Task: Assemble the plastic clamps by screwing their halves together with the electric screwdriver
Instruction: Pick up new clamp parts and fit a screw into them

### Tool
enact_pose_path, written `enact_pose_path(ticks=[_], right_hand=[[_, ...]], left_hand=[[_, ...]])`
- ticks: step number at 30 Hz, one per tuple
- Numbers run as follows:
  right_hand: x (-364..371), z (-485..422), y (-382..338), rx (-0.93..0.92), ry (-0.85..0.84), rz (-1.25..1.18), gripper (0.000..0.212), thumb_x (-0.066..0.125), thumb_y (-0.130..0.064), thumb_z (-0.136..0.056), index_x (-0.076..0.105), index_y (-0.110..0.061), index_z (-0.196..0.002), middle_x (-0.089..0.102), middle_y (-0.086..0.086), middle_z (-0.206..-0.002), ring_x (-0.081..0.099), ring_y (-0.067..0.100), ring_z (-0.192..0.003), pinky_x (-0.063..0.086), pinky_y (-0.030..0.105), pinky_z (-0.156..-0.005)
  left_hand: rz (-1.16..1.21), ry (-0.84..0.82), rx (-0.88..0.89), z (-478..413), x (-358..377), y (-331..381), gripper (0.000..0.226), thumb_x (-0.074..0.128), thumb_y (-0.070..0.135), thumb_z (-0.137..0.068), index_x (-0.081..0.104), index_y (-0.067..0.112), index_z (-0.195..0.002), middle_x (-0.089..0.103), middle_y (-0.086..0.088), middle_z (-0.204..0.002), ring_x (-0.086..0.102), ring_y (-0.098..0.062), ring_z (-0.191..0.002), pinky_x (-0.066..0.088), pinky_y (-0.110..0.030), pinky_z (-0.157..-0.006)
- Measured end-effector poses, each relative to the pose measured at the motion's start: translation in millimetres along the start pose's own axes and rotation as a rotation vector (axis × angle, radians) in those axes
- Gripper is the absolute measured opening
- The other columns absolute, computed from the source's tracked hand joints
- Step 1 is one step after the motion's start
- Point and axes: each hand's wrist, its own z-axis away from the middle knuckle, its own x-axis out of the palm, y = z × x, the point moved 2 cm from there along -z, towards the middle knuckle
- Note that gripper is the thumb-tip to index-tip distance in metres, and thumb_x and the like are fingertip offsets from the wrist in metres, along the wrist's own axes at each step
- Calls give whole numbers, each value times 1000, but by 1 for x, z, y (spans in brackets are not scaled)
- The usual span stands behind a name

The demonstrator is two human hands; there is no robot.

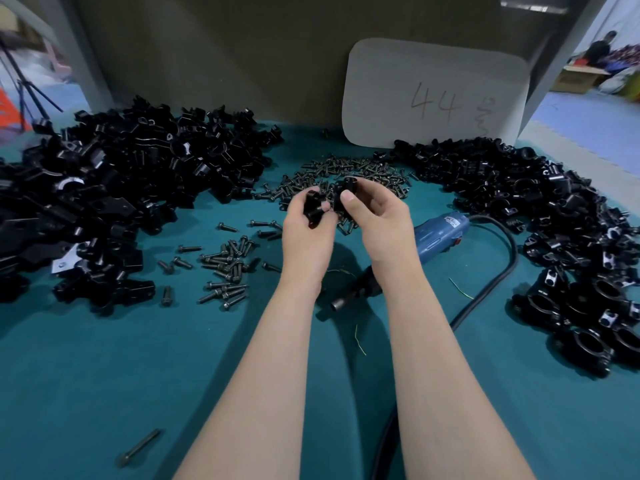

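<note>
My left hand [304, 226] grips one black plastic clamp half [313, 206] above the middle of the green table. Close beside it, my right hand [375, 216] holds a second black clamp half [346, 190] between thumb and fingers. The two halves are near each other; whether they touch is unclear. The blue electric screwdriver [438, 233] lies on the table just right of my right wrist, with its black tip [341, 301] pointing toward me between my forearms. A pile of dark screws [346, 173] sits right behind my hands.
A large heap of black clamp parts [114, 195] covers the left of the table, another heap [561, 237] curves along the right. More screws [225, 271] are scattered left of my left arm. The screwdriver's black cable [498, 271] loops on the right. A grey card marked 44 [436, 95] leans at the back.
</note>
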Motion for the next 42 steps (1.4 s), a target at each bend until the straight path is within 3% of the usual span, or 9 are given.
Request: enact_pose_path(ticks=[3,8,14,21,26,34,37,39,42], right_hand=[[-2,0,3,46,-21,13,17,64,-12,-90,55,-26,-92,67,-11,-87,64,8,-89,51,24,-87],[-2,0,5,76,-16,-41,17,62,-8,-91,61,-25,-89,66,0,-94,63,19,-97,52,34,-90],[2,0,9,155,-22,-67,13,61,-9,-91,63,-21,-91,68,6,-97,64,18,-91,54,31,-83],[6,-3,11,172,-53,14,16,60,-8,-92,61,-23,-89,68,10,-101,65,24,-98,54,34,-86],[10,-6,12,164,-76,42,15,61,-9,-91,62,-24,-88,68,11,-101,65,25,-98,55,35,-86],[16,-4,6,175,-93,146,7,60,-13,-93,61,-17,-97,68,8,-103,65,22,-100,54,36,-90],[19,-2,4,27,-1,346,13,54,-16,-95,65,-17,-103,66,-3,-102,59,9,-94,46,19,-83],[21,2,2,-71,136,525,22,47,-9,-96,64,-13,-109,64,0,-109,55,10,-97,38,14,-81],[25,6,6,-44,90,946,32,46,-5,-93,56,-8,-123,59,12,-124,53,28,-114,43,33,-95]], left_hand=[[-59,-107,33,1,4,-1,36,58,10,-92,46,34,-116,63,5,-108,61,14,-79,46,-4,-68],[-204,-92,109,2,7,-3,34,56,11,-95,49,24,-125,64,1,-110,62,-10,-101,48,-21,-88],[-332,-50,207,5,6,-5,35,51,7,-96,48,20,-128,55,23,-93,54,12,-86,39,3,-68],[-380,4,217,3,3,-11,33,51,12,-97,47,20,-129,57,13,-96,56,3,-83,40,1,-65],[-393,34,211,-2,2,-15,31,48,14,-98,47,20,-129,53,22,-86,51,21,-68,38,1,-59],[-358,82,176,-3,1,-18,33,50,17,-99,47,19,-131,55,19,-89,51,14,-68,36,3,-56],[-292,115,154,-3,2,-18,35,51,22,-99,44,18,-133,46,25,-84,48,12,-71,35,3,-57],[-201,161,115,-4,2,-17,30,53,23,-98,48,15,-126,50,21,-87,54,-1,-82,39,-7,-70],[118,213,-36,-6,-4,-15,17,53,16,-98,53,9,-113,60,3,-91,60,-16,-91,49,-28,-85]])
